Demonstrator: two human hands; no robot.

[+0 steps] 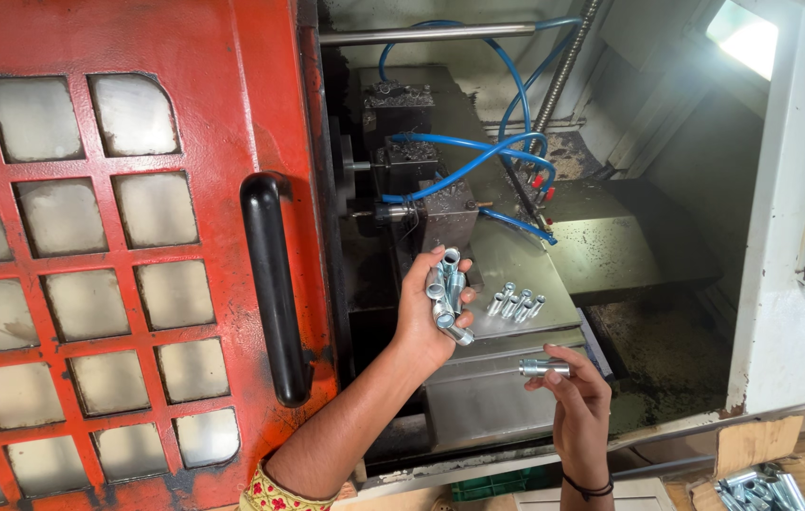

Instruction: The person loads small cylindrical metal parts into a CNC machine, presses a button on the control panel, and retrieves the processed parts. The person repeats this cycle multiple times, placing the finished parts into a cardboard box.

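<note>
My left hand (424,317) is raised in front of the open machine and grips a bunch of several short silver metal tubes (448,295). Lower and to the right, my right hand (577,402) pinches a single silver metal tube (544,367) sideways between fingertips. Just beyond both hands, several more silver tubes (516,305) lie in a row on a sloped grey metal ledge (525,270) inside the machine.
A red sliding door (119,246) with grid windows and a black handle (275,284) fills the left. Inside stand tool blocks (445,213) with blue hoses (478,151). A cardboard box (762,478) of metal parts sits at bottom right.
</note>
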